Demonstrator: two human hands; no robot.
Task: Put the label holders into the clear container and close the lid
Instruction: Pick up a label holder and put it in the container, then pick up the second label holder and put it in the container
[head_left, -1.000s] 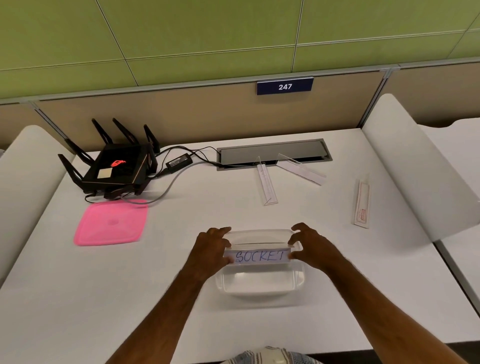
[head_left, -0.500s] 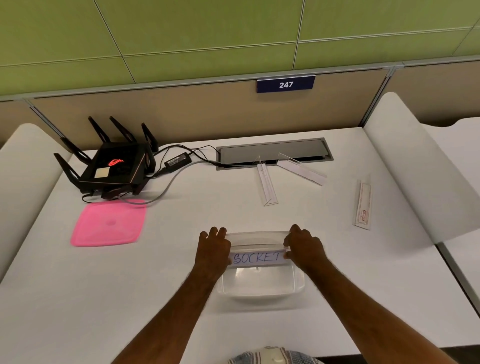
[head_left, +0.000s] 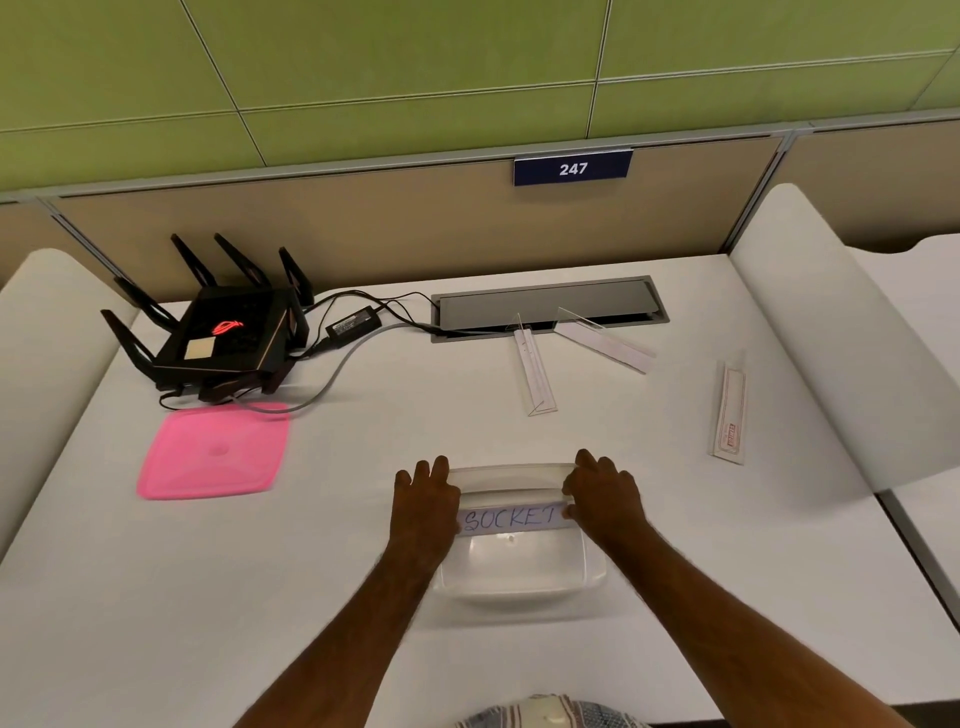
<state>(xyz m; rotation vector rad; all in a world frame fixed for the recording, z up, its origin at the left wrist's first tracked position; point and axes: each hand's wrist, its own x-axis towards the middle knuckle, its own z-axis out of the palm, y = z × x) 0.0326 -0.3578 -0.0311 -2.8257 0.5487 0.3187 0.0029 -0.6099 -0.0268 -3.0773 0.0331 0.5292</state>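
Note:
A clear container (head_left: 519, 577) stands on the white desk near its front edge. Across its opening lies a label holder marked SOCKET (head_left: 511, 518). My left hand (head_left: 425, 499) holds its left end and my right hand (head_left: 605, 493) pinches its right end, fingers curled over the container's rim. Three more clear label holders lie farther back: one (head_left: 535, 371) in the middle, one (head_left: 605, 340) by the cable tray, and one with red print (head_left: 729, 410) to the right. The pink lid (head_left: 215, 449) lies flat to the left.
A black router (head_left: 223, 338) with antennas, its power brick (head_left: 353, 327) and cables sit at the back left. A grey cable tray (head_left: 545, 306) is recessed at the back. White curved dividers (head_left: 831, 338) flank the desk. A partition bears the sign 247.
Both hands have closed in on the ends of the SOCKET holder and lowered it onto the container's opening; the fingers are less spread than a second ago.

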